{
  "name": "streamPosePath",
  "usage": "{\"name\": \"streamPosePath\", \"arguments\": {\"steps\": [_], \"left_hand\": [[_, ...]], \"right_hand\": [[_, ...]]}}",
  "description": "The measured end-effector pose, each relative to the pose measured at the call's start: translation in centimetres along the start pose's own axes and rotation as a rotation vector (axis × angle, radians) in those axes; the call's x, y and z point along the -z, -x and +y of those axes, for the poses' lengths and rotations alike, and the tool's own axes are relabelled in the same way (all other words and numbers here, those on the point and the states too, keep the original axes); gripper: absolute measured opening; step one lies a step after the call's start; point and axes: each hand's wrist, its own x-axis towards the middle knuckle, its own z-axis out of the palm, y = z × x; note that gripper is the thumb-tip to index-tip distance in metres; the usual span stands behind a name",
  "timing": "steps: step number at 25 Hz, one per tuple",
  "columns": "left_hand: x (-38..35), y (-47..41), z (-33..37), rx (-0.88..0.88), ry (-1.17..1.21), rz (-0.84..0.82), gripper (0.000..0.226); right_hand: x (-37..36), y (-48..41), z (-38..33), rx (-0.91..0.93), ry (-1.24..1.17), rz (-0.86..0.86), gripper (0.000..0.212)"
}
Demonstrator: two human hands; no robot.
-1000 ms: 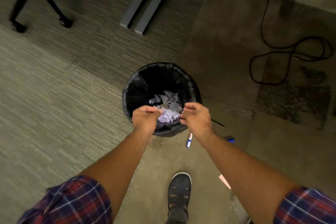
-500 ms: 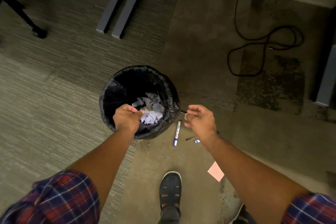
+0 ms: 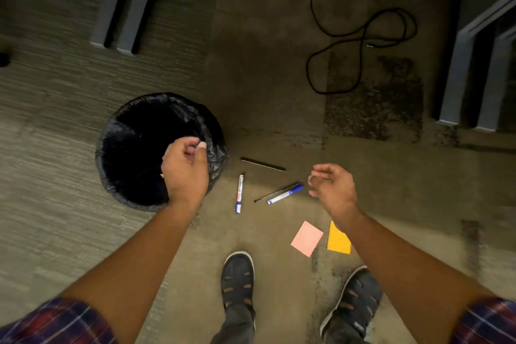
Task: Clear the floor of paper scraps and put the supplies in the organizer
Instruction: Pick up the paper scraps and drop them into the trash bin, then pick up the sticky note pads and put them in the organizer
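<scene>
On the floor [image 3: 279, 126] between the two hands lay the supplies: a white marker [image 3: 239, 194] pointing near-to-far just right of the bin [image 3: 111, 137], a blue-capped marker [image 3: 285, 193] with a thin dark pen [image 3: 275, 193] alongside it, both slanting up toward the right, and a dark stick [image 3: 263, 164] lying farther off, almost crosswise. The right hand [image 3: 331, 190] hovered loosely curled and empty, its fingertips just beside the blue cap, so it looked the nearer one for that pair; the reach would run leftward along their long axis. The left hand [image 3: 185, 169] hung over the bin's right rim, fingers pinched together; whether a scrap was between them could not be told. The white marker lay just right of that wrist. A pink note [image 3: 306, 238] and a yellow note [image 3: 338, 239] sat nearer, beside the right forearm, which covered the yellow one's right edge. The bin's inside was black and unreadable. No organizer was in view.
</scene>
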Motion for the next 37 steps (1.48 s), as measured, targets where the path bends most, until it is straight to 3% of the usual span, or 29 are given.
{"name": "streamPosePath", "arguments": {"steps": [3,6,14,18,21,25,29,32,37], "left_hand": [[-3.9,3.6,0.6,-0.167,0.035,-0.071,0.011],[-8.7,7.3,-1.6,-0.209,-0.02,-0.25,0.011],[-19.2,14.3,-13.5,-0.119,-0.394,-0.605,0.019],[-24.5,19.9,-16.2,-0.036,-0.583,-0.838,0.048],[-26.7,24.7,-17.8,0.068,-0.717,-0.753,0.075],[-28.2,29.4,-18.7,0.152,-0.732,-0.589,0.086],[-28.6,28.9,-19.3,0.147,-0.755,-0.555,0.073],[-28.7,27.5,-19.3,0.106,-0.75,-0.68,0.048],[-26.1,26.6,-17.6,0.354,-0.334,-0.739,0.02]], "right_hand": [[4.2,-1.6,2.8,0.0,0.107,0.073,0.02],[8.0,-3.4,7.0,0.048,0.355,0.134,0.02],[13.0,-7.7,22.8,-0.029,0.687,0.074,0.035],[12.9,-9.3,27.1,0.082,0.992,-0.08,0.055],[12.5,-10.3,28.6,0.171,1.157,-0.133,0.067],[11.4,-11.0,29.4,0.272,1.309,-0.091,0.073],[11.0,-11.4,29.5,0.231,1.324,-0.07,0.068],[10.7,-11.4,28.9,0.111,1.266,-0.106,0.052],[11.0,-8.8,26.4,-0.055,1.047,-0.151,0.027]]}}
